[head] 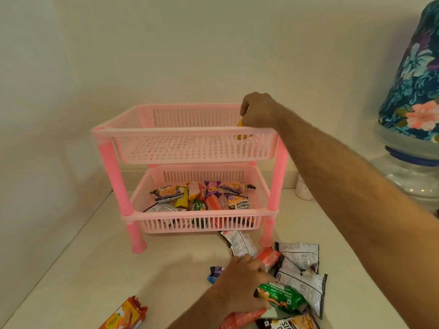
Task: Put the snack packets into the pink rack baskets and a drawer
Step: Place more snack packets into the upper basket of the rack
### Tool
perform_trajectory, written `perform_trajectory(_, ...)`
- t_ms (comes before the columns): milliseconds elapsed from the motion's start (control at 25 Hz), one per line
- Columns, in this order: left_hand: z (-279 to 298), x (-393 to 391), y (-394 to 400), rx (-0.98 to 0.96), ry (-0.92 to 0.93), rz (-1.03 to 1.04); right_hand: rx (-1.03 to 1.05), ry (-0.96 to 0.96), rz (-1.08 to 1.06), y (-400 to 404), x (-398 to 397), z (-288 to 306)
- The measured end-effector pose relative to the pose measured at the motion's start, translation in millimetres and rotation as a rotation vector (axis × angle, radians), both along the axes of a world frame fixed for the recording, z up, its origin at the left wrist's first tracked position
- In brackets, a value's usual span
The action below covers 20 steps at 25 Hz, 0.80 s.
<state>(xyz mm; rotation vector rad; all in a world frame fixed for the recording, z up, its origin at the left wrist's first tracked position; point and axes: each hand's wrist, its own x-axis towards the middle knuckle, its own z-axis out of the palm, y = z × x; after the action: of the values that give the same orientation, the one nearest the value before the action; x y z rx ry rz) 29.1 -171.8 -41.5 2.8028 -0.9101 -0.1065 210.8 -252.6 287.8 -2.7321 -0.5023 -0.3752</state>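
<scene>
A pink two-tier rack (114,172) stands on the cream counter. Its lower basket (142,200) holds several snack packets. My right hand (257,110) reaches into the right end of the upper basket (166,131), shut on a yellow packet (241,130) that shows through the slats. My left hand (242,281) rests on the loose pile of packets (299,276) in front of the rack, fingers around a green packet (280,296). A silver peanut packet (240,243) lies just under the rack's front edge.
An orange-red packet (126,315) lies near the front left of the counter. A small blue packet (215,273) sits by my left hand. At the right stand a water dispenser with a floral cover (415,79) and a small white cup (303,188). Walls close in behind and on the left.
</scene>
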Motion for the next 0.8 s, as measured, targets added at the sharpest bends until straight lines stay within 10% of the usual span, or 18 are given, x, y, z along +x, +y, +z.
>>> perform_trajectory(440,9,-6,10,0.096,-0.114,0.027,0.043,0.190,-0.008,-7,-2,4)
perform_trajectory(800,106,-2,67,-1.239,-0.024,0.333,0.477,-0.196,0.397,-7,-42,10)
